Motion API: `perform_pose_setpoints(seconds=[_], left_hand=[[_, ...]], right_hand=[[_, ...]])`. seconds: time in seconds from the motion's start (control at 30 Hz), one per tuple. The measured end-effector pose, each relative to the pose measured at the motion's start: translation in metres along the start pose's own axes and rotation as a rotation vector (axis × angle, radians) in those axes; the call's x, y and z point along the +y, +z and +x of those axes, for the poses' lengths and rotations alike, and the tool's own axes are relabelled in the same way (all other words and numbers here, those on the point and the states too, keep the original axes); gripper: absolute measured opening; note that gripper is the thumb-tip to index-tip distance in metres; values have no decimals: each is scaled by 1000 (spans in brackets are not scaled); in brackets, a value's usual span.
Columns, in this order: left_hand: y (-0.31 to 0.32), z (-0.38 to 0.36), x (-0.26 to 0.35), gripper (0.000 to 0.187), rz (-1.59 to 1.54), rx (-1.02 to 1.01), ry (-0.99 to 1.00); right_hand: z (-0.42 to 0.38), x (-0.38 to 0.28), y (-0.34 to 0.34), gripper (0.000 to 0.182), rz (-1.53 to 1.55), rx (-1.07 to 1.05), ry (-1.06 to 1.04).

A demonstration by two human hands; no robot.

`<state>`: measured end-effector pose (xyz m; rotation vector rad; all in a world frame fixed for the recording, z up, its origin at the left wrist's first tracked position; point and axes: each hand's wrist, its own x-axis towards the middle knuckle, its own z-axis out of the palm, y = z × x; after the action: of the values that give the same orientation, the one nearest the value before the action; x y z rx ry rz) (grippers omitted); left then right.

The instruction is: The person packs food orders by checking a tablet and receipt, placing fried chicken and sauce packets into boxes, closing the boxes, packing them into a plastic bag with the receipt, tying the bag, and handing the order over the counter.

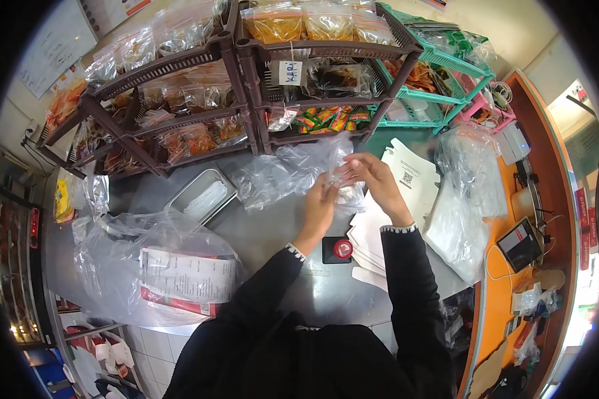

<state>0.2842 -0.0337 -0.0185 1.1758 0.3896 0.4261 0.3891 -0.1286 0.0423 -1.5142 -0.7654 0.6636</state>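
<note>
Both hands are raised over the metal counter, close together around a clear plastic bag (339, 156). My left hand (321, 203) grips the bag's lower left side with its fingers closed. On the right, my right hand (374, 181) has its fingertips pinched on the upper part of the same bag. More clear plastic (266, 178) lies just left of the hands. Below them on the counter is a red round object on a black square base (342, 249). Flat white cardboard pieces (406, 174) lie beneath and beside my right hand.
Brown crates (246, 100) with bagged goods line the back, beside green crates (412, 113). A metal tray (227, 194) holds white items. A large plastic bag with a printed paper (186, 276) lies left; white plastic bags (456, 233) lie right, near a tablet (519, 245).
</note>
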Motion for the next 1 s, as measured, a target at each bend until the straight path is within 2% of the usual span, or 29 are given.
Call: perform_pose_setpoints(seconds=[0.07,0.17,0.27,0.3,0.4,0.43,0.47,0.53,0.57,0.6,0.63,0.67,0.7,0.73,0.77,0.8,0.87,0.9,0.93,0.97,1.0], left_hand=[[-5,-6,7,41,-52,69,86],[-6,-19,23,43,-88,112,129],[-3,-36,45,49,-69,57,170],[-3,-43,53,51,-55,28,192],[-10,-61,74,57,170,-52,279],[-15,-76,86,60,199,-101,278],[-21,-98,103,62,232,-145,275],[-56,-153,167,67,745,-300,441],[-85,-182,196,67,967,-384,708],[-110,-194,202,66,1083,-133,974],[-135,-204,207,65,1184,198,1184],[-142,-215,232,61,1532,648,1050],[-170,-213,241,67,1666,770,874],[-211,-211,241,68,1751,711,779],[-255,-211,237,69,1841,645,691],[-297,-210,227,73,1734,682,573],[-327,-202,224,61,1454,630,497],[-327,-203,227,55,1271,581,503],[-320,-208,231,49,1079,512,507],[-315,-212,237,43,894,447,503],[-312,-216,245,37,722,363,488]], right_hand=[[-9,1,2,33,-337,112,-176],[-32,-18,14,50,-576,86,-342],[-44,-30,25,62,-514,-56,-224],[-47,-34,25,52,-505,-105,-94],[-50,-26,25,38,-389,-144,-78],[-51,-34,26,23,-447,-106,-160],[-51,-34,23,19,-481,-52,-291],[-58,-62,20,13,-651,159,-111],[-59,-68,22,13,-496,295,-129],[-62,-75,23,14,-347,439,-145],[-62,-88,36,19,-260,536,-400],[-65,-96,50,27,-138,578,-486],[-62,-90,61,29,-209,542,-569],[-68,-109,93,33,-75,448,-558],[-55,-106,126,35,-201,537,-820],[-55,-110,172,32,-129,569,-944],[-47,-101,253,25,69,-34,-827],[-35,-88,303,24,87,-135,-910],[-33,-81,352,24,193,-57,-1046],[-19,-57,393,26,140,-198,-1010],[-17,-61,413,23,-218,-440,-847]])
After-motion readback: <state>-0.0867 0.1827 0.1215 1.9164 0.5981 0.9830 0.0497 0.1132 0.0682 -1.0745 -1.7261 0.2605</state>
